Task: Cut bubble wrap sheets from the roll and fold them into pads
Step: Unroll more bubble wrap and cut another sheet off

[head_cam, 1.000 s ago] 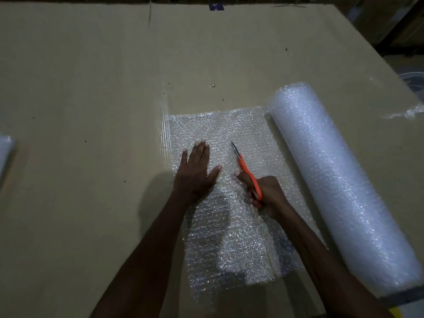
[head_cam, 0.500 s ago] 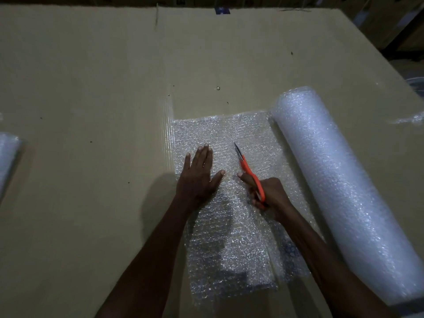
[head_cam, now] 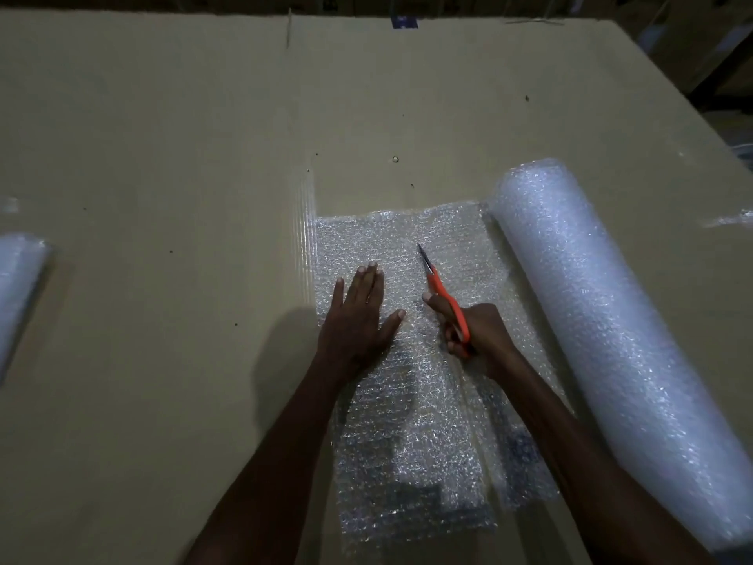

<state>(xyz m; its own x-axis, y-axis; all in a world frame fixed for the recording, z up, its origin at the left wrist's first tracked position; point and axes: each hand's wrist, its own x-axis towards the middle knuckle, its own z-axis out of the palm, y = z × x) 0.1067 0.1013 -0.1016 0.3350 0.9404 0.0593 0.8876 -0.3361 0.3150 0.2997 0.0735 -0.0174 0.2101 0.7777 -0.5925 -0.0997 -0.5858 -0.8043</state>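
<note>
Dim light falls on a wide cardboard-covered table [head_cam: 163, 136], with dark stacked boxes [head_cam: 692, 42] behind it.

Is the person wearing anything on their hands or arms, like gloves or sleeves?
No. The left hand and right hand are bare, without gloves, and no rings, watch or bracelet show. Both forearms are uncovered as far as the bottom edge of the picture, so no sleeve is visible. The light is dim, so small details could be missed.

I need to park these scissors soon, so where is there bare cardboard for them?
Bare cardboard lies beyond the sheet, and between the left hand and the pad. Crowded: the right hand, scissors and roll.
</note>
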